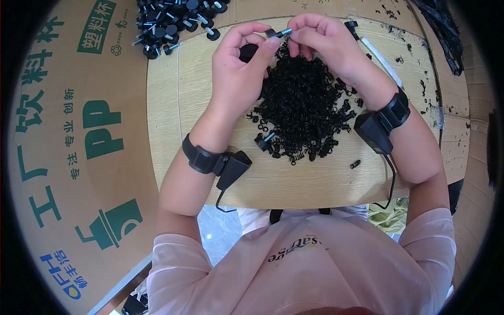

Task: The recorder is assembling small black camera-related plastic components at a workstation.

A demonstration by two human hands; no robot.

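Left hand (239, 68) pinching bolt (272, 34) by black head, black disc (248, 52) showing in palm. Right hand (324, 39) meeting bolt's tip with fingers; cannot tell whether gripping. Bolt sitting over far edge of spring pile (302, 100) on table (197, 89). Bolt heap (170, 23) lying far left.

A makeshift workshop, by the look of it: on the wood-grain table (294, 191) lies a heap of small black coiled parts (302, 105), black-headed bolts (170, 29) are piled at the table's far left corner, printed cardboard (84, 178) runs along its left side, plainer cardboard (452, 131) along its right, and black scraps (423, 87) litter its far right edge
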